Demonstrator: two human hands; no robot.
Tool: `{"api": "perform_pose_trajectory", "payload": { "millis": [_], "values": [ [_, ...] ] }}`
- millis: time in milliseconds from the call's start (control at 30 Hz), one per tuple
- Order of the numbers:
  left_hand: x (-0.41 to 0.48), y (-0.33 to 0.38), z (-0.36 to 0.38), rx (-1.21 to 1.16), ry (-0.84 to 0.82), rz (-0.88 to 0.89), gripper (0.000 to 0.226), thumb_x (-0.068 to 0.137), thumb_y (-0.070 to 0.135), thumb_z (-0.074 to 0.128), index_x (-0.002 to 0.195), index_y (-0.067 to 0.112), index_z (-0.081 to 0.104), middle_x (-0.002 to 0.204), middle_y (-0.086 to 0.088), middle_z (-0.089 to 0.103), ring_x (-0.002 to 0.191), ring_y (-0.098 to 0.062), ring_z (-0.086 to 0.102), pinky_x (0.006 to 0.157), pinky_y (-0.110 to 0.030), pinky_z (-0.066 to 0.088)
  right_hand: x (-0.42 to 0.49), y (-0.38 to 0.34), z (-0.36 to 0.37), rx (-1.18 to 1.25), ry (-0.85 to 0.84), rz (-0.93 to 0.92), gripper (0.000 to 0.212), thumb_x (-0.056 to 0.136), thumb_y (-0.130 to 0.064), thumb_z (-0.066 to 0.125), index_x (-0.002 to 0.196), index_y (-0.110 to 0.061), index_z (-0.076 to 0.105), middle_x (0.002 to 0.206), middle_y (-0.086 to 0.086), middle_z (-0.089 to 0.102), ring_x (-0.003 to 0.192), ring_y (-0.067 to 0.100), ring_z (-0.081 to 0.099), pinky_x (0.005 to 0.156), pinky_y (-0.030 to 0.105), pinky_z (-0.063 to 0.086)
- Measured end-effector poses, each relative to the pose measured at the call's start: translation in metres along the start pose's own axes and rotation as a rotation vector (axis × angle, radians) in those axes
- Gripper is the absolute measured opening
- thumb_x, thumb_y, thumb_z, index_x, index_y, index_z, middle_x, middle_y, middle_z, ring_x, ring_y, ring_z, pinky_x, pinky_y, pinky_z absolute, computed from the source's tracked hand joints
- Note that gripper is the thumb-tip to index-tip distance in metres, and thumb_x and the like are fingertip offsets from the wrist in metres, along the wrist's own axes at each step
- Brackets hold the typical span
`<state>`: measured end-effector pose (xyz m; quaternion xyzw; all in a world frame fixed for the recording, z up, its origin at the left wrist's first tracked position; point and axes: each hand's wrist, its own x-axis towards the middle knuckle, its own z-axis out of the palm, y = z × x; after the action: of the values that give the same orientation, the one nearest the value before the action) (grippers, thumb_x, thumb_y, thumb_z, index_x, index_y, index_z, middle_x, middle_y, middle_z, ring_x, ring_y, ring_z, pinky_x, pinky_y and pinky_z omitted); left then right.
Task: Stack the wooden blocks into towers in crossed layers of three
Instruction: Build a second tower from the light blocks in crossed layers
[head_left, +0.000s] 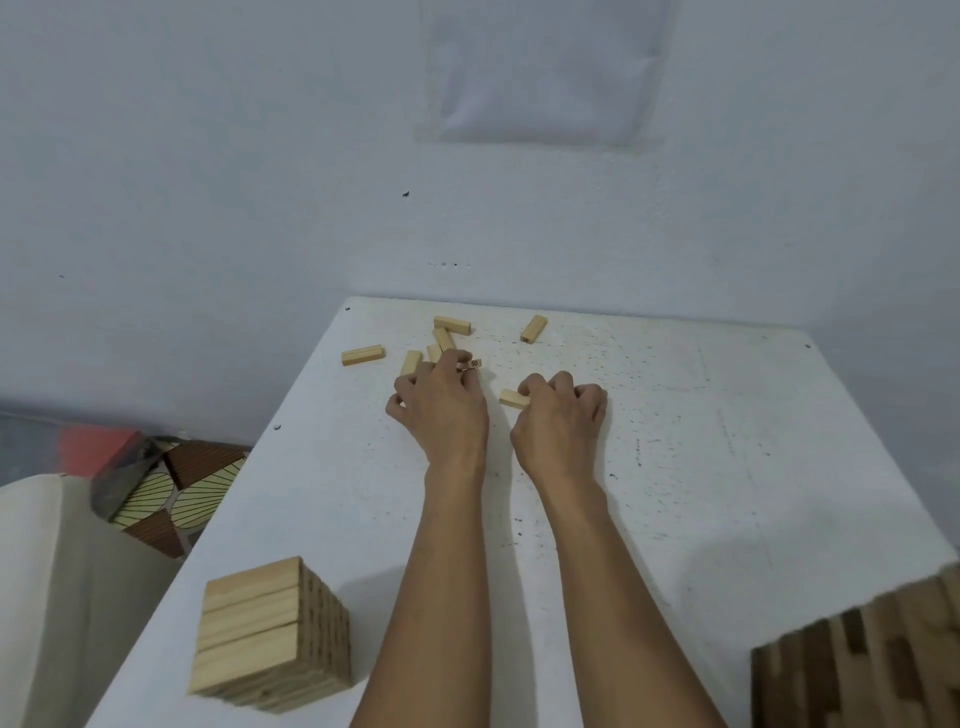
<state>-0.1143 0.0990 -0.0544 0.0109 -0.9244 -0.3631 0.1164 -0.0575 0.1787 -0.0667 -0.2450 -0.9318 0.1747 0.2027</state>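
The left hand (441, 402) is pinching a numbered block (475, 362) at the far end of the table (727, 441), and the right hand (563, 410) is curling round a second block (513, 398). Loose blocks (362, 356) are lying close by. With the left tower (265, 629) and right tower (872, 660) flanking the forearms, a careless pull-back is risking a knock that topples one.

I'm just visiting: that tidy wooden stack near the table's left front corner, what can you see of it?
The tower is a squared column of pale, grainy wooden blocks. Its top layer shows three blocks lying side by side; the shaded side shows many thin layers, apparently crossed. It stands upright and even on the white table near its left edge. Only the table touches it; the left hand and right hand work farther back, apart from it.
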Motion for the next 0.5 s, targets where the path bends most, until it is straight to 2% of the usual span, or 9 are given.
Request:
{"api": "perform_pose_trajectory", "payload": {
  "millis": [167,367,433,500],
  "values": [
    [-0.040,0.002,-0.021,-0.118,-0.018,0.019,0.022,0.097,0.029,0.052,0.113,0.032,0.067,0.106,0.007,0.070,0.115,-0.023,0.048,0.091,-0.034,0.024,-0.036,0.003,-0.012,-0.007,0.010,0.045,0.027,0.081,0.005,0.054,0.098,-0.010,0.069,0.092,0.011,0.060,0.093,0.036,0.045,0.099,0.056,0.037],
    [-0.100,-0.004,-0.043,-0.175,-0.025,0.045,0.020,0.092,0.028,0.055,0.106,0.032,0.068,0.096,0.011,0.071,0.108,-0.019,0.056,0.085,-0.030,0.022,-0.090,0.006,-0.042,-0.071,-0.120,-0.006,0.021,0.094,-0.004,0.043,0.102,-0.010,0.062,0.104,0.010,0.057,0.105,0.036,0.042,0.109,0.054,0.027],
    [-0.117,-0.007,-0.050,-0.142,-0.039,0.059,0.020,0.092,0.029,0.054,0.107,0.032,0.068,0.098,0.010,0.072,0.108,-0.019,0.056,0.083,-0.030,0.021,-0.108,0.008,-0.048,-0.077,-0.105,-0.004,0.018,0.091,-0.002,0.047,0.097,-0.008,0.062,0.098,0.011,0.058,0.102,0.037,0.045,0.106,0.057,0.031],
    [-0.133,-0.010,-0.055,-0.099,-0.044,0.074,0.020,0.093,0.030,0.055,0.108,0.032,0.068,0.099,0.009,0.072,0.108,-0.020,0.056,0.082,-0.029,0.020,-0.128,0.011,-0.049,-0.062,-0.010,0.023,0.009,0.084,-0.001,0.060,0.086,-0.009,0.062,0.084,0.012,0.059,0.090,0.038,0.049,0.095,0.060,0.040]
  ]
}}
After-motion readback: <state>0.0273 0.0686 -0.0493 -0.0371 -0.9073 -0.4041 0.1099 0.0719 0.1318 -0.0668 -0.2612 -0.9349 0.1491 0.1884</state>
